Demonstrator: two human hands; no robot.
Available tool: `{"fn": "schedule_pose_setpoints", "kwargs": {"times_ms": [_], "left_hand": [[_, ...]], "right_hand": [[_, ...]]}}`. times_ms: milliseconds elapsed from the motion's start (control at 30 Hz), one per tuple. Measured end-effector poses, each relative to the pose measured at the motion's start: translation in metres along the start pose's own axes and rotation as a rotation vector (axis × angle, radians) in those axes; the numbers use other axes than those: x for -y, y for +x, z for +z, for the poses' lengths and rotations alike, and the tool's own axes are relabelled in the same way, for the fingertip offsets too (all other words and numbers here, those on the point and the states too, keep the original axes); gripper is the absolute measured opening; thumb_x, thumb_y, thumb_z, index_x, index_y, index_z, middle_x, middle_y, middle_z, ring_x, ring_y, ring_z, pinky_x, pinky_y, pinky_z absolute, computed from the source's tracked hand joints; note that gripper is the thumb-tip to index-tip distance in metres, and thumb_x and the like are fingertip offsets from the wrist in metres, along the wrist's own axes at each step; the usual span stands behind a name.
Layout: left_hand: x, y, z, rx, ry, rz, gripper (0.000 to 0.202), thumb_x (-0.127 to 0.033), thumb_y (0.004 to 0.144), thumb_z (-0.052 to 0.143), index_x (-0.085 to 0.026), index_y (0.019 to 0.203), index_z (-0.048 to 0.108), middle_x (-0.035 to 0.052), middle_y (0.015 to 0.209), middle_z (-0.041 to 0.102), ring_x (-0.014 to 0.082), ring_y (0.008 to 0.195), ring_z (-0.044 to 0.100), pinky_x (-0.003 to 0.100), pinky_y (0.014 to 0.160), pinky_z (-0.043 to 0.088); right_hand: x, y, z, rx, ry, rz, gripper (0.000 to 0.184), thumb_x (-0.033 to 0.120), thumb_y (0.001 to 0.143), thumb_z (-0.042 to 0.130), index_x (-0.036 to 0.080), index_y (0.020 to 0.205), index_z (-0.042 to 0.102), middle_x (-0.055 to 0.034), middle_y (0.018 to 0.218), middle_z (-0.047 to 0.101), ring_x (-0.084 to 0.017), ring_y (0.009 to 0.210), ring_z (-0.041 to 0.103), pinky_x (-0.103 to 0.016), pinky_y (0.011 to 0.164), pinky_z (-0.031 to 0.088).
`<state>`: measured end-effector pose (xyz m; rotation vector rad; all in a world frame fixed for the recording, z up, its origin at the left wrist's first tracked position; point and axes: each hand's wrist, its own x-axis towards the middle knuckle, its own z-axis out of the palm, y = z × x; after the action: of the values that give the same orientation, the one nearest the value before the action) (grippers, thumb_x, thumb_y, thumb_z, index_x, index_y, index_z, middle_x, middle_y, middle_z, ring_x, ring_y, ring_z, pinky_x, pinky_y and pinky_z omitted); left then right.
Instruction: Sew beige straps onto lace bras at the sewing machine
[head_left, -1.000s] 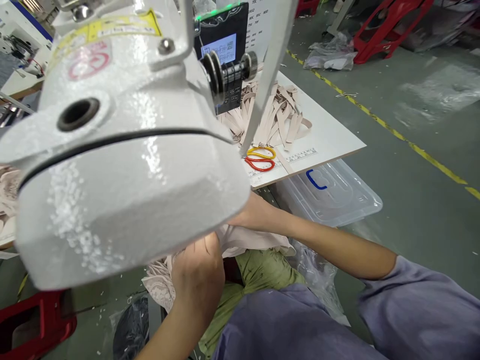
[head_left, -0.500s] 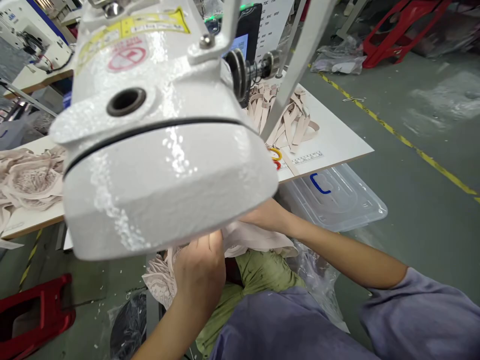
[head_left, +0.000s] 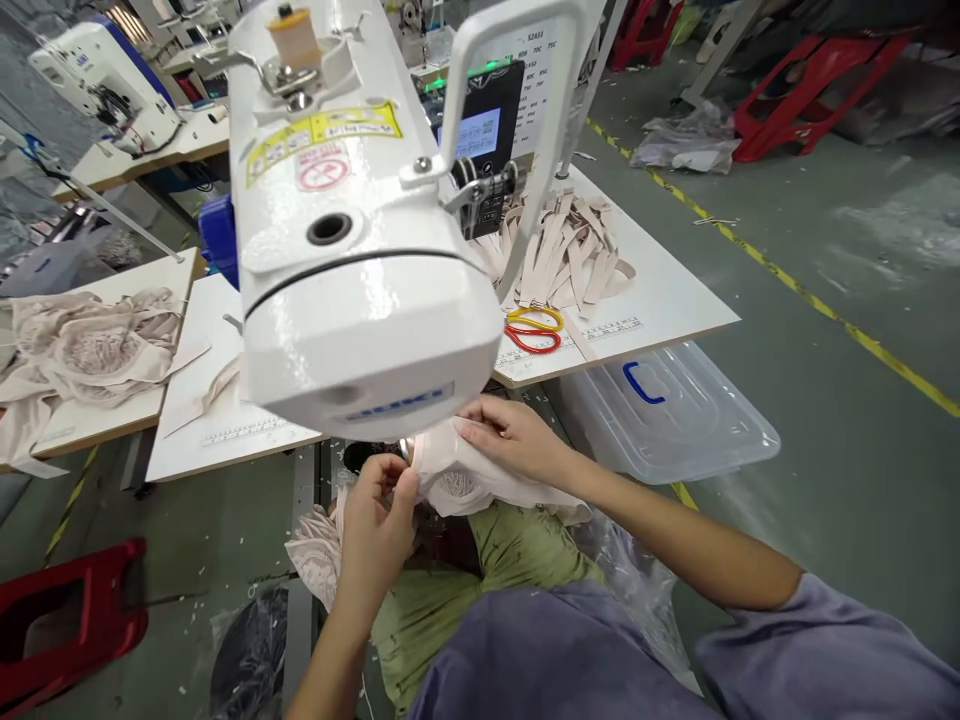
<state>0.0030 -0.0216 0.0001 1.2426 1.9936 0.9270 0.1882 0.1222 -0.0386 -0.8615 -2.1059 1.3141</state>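
Note:
A white sewing machine (head_left: 352, 260) stands right before me, its head hanging over my hands. Under it lies a pale pink lace garment piece (head_left: 457, 485). My left hand (head_left: 375, 525) pinches the edge of this fabric near the needle area, fingers closed on it. My right hand (head_left: 510, 440) rests on top of the fabric with fingers laid over it, pressing it down. More lace (head_left: 319, 550) hangs below my left hand over my lap.
A heap of beige straps (head_left: 562, 250) and red and yellow loops (head_left: 532, 330) lie on the white table (head_left: 675, 290) to the right. A clear plastic bin (head_left: 675, 410) sits below it. Lace pieces (head_left: 82, 350) are piled left. A red stool (head_left: 60, 620) stands lower left.
The view has pulled back and up, so the machine head looks smaller and both hands now show under it. My hands stay on the pink fabric.

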Motion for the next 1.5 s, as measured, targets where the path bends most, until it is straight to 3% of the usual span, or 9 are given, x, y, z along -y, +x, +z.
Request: {"fn": "schedule_pose_setpoints", "kwargs": {"times_ms": [200,367,500,633,767,933,1133,1300,1500], "left_hand": [[-0.004,-0.010,-0.002,0.445,-0.269,-0.024,0.032,-0.048,0.092,0.058,-0.019,0.103,0.069,0.0040,0.095,0.071,0.0204,0.089,0.064,0.030,0.079,0.050],[0.004,-0.045,-0.032,0.264,-0.425,-0.074,0.032,-0.045,0.093,0.058,-0.017,0.086,0.073,0.0016,0.073,0.064,0.0129,0.064,0.055,0.024,0.060,0.043],[0.017,-0.064,-0.070,0.008,-0.388,-0.166,0.031,-0.046,0.089,0.064,-0.016,0.088,0.075,0.0026,0.073,0.066,0.0124,0.062,0.053,0.022,0.056,0.040],[0.031,-0.055,-0.079,0.080,-0.336,-0.232,0.034,-0.047,0.089,0.063,-0.016,0.095,0.075,0.0039,0.079,0.069,0.0156,0.069,0.058,0.025,0.062,0.044],[0.047,-0.037,-0.054,0.224,-0.152,-0.144,0.033,-0.047,0.091,0.058,-0.019,0.095,0.074,0.0046,0.086,0.070,0.0187,0.078,0.060,0.028,0.071,0.046],[0.065,-0.033,-0.005,-0.144,-0.050,-0.125,0.025,-0.044,0.086,0.063,-0.019,0.087,0.067,0.0052,0.084,0.065,0.0210,0.083,0.058,0.031,0.076,0.046],[0.063,-0.032,0.033,0.045,-0.258,-0.154,0.039,-0.052,0.089,0.054,-0.017,0.081,0.067,0.0019,0.074,0.065,0.0165,0.071,0.060,0.025,0.065,0.047],[0.052,-0.035,0.033,-0.038,-0.246,-0.169,0.034,-0.045,0.091,0.055,-0.017,0.075,0.066,-0.0023,0.062,0.057,0.0120,0.059,0.050,0.022,0.058,0.039],[0.039,-0.044,0.028,0.123,-0.259,-0.111,0.030,-0.043,0.095,0.052,-0.019,0.100,0.070,0.0023,0.081,0.067,0.0150,0.073,0.059,0.024,0.066,0.046]], "right_hand": [[0.031,-0.066,0.015,0.222,0.177,0.047,0.029,0.043,0.097,0.054,0.019,0.082,0.062,0.0001,0.074,0.060,-0.013,0.067,0.053,-0.025,0.062,0.039],[0.063,-0.092,0.056,0.318,0.582,0.235,0.034,0.053,0.093,0.056,0.019,0.087,0.059,0.0029,0.068,0.050,-0.010,0.056,0.042,-0.023,0.050,0.032],[0.069,-0.062,0.098,0.443,0.577,0.105,0.032,0.050,0.089,0.063,0.019,0.098,0.064,-0.0011,0.083,0.059,-0.013,0.070,0.051,-0.025,0.062,0.041],[0.053,-0.024,0.130,0.439,0.850,0.230,0.057,0.056,0.078,0.074,0.020,0.120,0.061,-0.0081,0.113,0.062,-0.019,0.096,0.058,-0.030,0.081,0.048],[0.020,-0.017,0.136,0.269,1.205,0.566,0.038,0.053,0.078,0.075,0.018,0.089,0.065,0.0014,0.073,0.057,-0.010,0.065,0.052,-0.023,0.063,0.045],[-0.009,-0.041,0.125,-0.064,0.904,0.379,0.031,0.046,0.080,0.076,0.020,0.090,0.062,-0.0006,0.082,0.064,-0.015,0.079,0.062,-0.029,0.075,0.051],[-0.020,-0.061,0.116,0.025,0.149,-0.148,0.020,0.039,0.094,0.059,0.022,0.089,0.067,-0.0068,0.097,0.068,-0.021,0.093,0.063,-0.036,0.084,0.050],[-0.023,-0.075,0.092,0.088,-0.080,-0.209,0.025,0.039,0.094,0.058,0.020,0.080,0.066,0.0027,0.058,0.055,-0.011,0.051,0.049,-0.023,0.052,0.039],[-0.011,-0.064,0.079,-0.034,-0.157,-0.310,0.030,0.032,0.098,0.053,0.018,0.123,0.064,-0.0070,0.091,0.067,-0.013,0.068,0.062,-0.026,0.062,0.052]]}}
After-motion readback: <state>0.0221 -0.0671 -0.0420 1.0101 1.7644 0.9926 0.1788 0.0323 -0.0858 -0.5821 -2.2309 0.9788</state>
